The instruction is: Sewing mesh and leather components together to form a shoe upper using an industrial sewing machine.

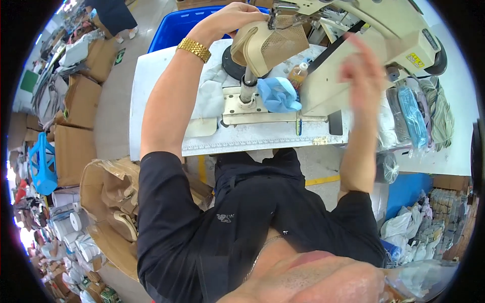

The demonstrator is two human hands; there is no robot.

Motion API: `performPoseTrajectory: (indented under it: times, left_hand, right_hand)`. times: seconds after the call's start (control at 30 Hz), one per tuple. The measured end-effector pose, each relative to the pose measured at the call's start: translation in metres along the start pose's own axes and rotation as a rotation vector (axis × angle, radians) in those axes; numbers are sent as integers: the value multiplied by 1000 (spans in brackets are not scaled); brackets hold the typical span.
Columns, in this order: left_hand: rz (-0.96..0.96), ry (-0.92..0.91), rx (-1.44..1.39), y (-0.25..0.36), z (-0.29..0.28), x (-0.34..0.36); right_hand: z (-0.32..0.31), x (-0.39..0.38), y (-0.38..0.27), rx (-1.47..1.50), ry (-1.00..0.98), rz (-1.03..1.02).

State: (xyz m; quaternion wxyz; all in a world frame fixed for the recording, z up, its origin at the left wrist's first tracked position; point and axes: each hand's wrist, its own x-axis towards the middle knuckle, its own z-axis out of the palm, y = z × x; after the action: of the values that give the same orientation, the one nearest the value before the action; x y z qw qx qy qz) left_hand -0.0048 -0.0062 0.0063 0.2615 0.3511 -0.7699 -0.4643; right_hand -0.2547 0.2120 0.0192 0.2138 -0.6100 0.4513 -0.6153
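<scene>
My left hand (241,16), with a gold watch on the wrist, is closed on the left upper edge of a beige mesh piece (283,46). That piece has folded solid panels at its left side; I cannot tell whether it is a cap or a shoe upper. It sits over the post of a cream sewing machine (394,43), right under the needle area. My right hand (362,70) is raised in front of the machine's body, blurred by motion. Its fingers look stretched apart, with nothing seen in them.
On the white table (161,101) lie a light blue cloth (279,94), a small bottle (298,74) and a pen (299,123). A blue bin (169,30) stands behind. Bundled cords (414,113) lie at the right. An open cardboard box (96,202) with beige pieces is at my left.
</scene>
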Motion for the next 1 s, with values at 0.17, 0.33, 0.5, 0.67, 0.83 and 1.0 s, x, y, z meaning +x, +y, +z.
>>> performPoseTrajectory:
  times: [0.17, 0.33, 0.5, 0.67, 0.83, 1.0]
  left_hand:
    - [241, 146, 93, 2, 12, 8]
    - [151, 439, 222, -2, 12, -4]
    - [193, 714, 141, -7, 27, -31]
    - [796, 890, 747, 28, 30, -68]
    - [699, 313, 613, 19, 16, -62]
    - [716, 513, 853, 20, 15, -91]
  right_hand:
    - [61, 28, 18, 433, -206, 331]
    - [73, 21, 12, 330, -196, 261]
    - [87, -5, 38, 258, -63, 166]
    - [99, -30, 46, 344, -198, 451]
    - [99, -37, 50, 401, -315, 561]
    - [114, -38, 51, 436, -122, 342]
